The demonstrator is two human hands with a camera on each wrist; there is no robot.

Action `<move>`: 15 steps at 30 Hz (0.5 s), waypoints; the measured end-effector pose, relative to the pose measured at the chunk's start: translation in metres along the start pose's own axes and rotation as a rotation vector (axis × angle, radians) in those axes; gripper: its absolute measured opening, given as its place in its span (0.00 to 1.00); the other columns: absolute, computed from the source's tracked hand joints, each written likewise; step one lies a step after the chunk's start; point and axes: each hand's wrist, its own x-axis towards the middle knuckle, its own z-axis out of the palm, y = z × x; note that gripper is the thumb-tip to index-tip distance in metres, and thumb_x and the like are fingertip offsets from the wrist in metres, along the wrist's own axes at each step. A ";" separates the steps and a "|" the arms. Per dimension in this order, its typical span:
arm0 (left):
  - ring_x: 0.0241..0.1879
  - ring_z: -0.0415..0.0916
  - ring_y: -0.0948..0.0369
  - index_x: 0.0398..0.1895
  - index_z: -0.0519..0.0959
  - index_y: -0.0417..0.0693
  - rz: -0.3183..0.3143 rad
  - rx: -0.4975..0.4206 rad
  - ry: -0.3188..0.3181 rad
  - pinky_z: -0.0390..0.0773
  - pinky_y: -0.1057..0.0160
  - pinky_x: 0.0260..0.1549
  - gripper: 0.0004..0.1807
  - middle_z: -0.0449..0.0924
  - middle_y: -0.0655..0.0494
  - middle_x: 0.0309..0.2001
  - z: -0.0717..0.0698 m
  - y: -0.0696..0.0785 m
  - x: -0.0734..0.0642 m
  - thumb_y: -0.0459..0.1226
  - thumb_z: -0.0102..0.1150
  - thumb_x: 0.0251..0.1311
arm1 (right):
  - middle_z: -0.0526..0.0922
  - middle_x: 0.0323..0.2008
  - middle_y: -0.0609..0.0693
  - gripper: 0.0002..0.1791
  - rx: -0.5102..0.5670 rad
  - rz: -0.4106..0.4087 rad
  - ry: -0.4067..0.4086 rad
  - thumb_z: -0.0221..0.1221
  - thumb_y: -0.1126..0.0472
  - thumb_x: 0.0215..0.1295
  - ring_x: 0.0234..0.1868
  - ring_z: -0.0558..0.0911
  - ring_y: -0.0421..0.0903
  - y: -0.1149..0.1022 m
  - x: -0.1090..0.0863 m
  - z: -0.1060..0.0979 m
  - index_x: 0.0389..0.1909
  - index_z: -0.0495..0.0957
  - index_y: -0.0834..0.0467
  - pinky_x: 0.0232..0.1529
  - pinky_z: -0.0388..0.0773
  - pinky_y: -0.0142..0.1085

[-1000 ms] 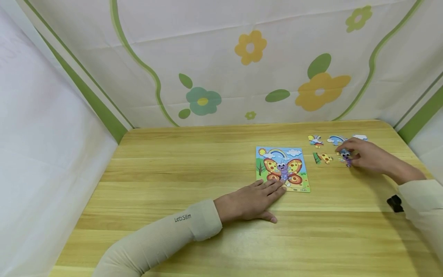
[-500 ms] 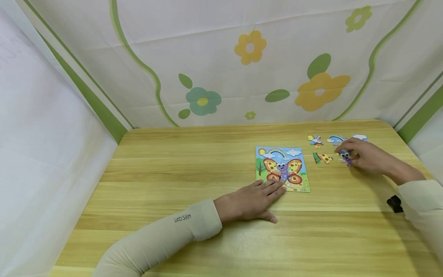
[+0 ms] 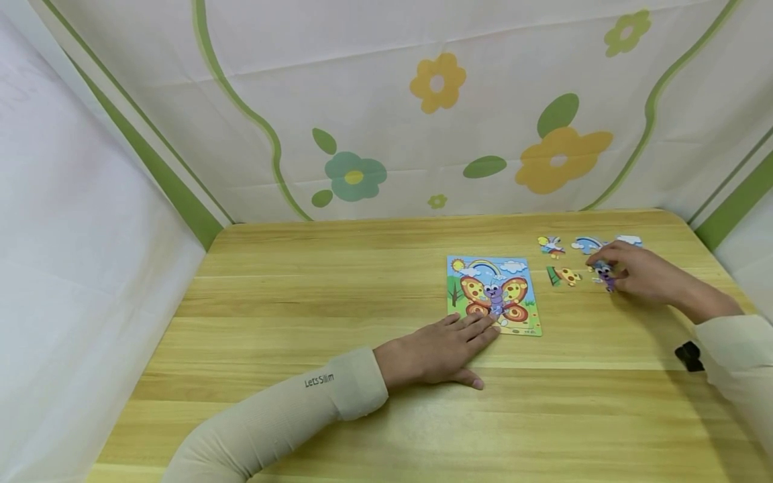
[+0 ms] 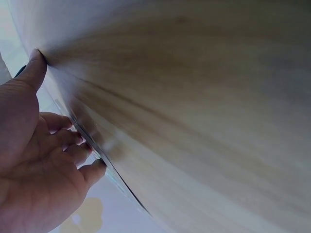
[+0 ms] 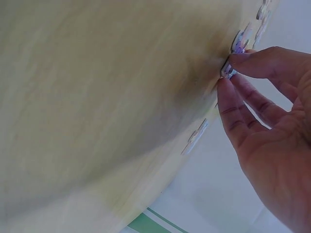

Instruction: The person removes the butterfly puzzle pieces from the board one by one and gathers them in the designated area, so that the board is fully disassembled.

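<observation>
A square butterfly jigsaw board (image 3: pixel 512 283) lies flat on the table. My left hand (image 3: pixel 439 350) rests palm down beside it, its fingertips on the board's lower left part and its thumb on the wood. In the left wrist view, the fingers (image 4: pixel 68 141) reach the board's thin edge. To the right of the board, my right hand (image 3: pixel 649 276) pinches a jigsaw piece (image 3: pixel 604 271) with a purple butterfly face, low over the table. The right wrist view has that piece between the thumb (image 5: pixel 255 64) and fingers; part of it is hidden.
Several loose pieces lie around the right hand: a sun piece (image 3: pixel 551 246), a rainbow piece (image 3: pixel 586 244), a cloud piece (image 3: pixel 630 239) and a yellow wing piece (image 3: pixel 568 276). A black object (image 3: pixel 690 355) is by the right sleeve. A flowered cloth wall (image 3: pixel 374 87) stands behind the table.
</observation>
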 end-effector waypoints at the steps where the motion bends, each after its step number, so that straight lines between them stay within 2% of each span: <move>1: 0.86 0.35 0.59 0.87 0.39 0.51 0.000 0.001 -0.001 0.48 0.56 0.83 0.48 0.35 0.54 0.87 0.000 0.000 0.000 0.65 0.41 0.76 | 0.76 0.57 0.71 0.26 0.007 0.007 -0.008 0.61 0.84 0.56 0.41 0.80 0.50 0.000 0.000 -0.001 0.57 0.81 0.68 0.32 0.78 0.32; 4: 0.86 0.35 0.59 0.87 0.39 0.51 0.002 0.000 0.000 0.48 0.56 0.83 0.48 0.35 0.54 0.87 -0.001 0.000 0.000 0.65 0.40 0.76 | 0.76 0.56 0.72 0.26 0.022 0.017 -0.017 0.60 0.84 0.56 0.43 0.83 0.54 -0.001 -0.001 -0.003 0.57 0.81 0.69 0.33 0.80 0.32; 8: 0.86 0.36 0.58 0.87 0.40 0.50 0.005 0.007 0.004 0.50 0.56 0.83 0.49 0.36 0.53 0.87 -0.002 0.000 -0.001 0.65 0.40 0.76 | 0.77 0.53 0.70 0.25 0.009 0.024 -0.001 0.60 0.84 0.56 0.44 0.82 0.56 -0.001 -0.002 -0.005 0.56 0.81 0.68 0.33 0.79 0.33; 11: 0.86 0.38 0.58 0.87 0.41 0.50 0.006 0.010 0.005 0.51 0.56 0.82 0.49 0.37 0.53 0.87 -0.004 0.000 -0.001 0.65 0.41 0.76 | 0.77 0.54 0.70 0.24 0.004 0.028 0.006 0.61 0.82 0.58 0.48 0.81 0.62 -0.004 -0.001 -0.007 0.58 0.80 0.70 0.35 0.81 0.39; 15: 0.86 0.39 0.58 0.87 0.42 0.50 0.008 -0.003 0.002 0.52 0.56 0.82 0.49 0.38 0.53 0.87 -0.005 0.000 -0.001 0.65 0.42 0.76 | 0.73 0.59 0.75 0.23 0.027 0.039 -0.008 0.62 0.79 0.63 0.55 0.80 0.72 -0.014 0.001 -0.009 0.60 0.78 0.73 0.41 0.86 0.50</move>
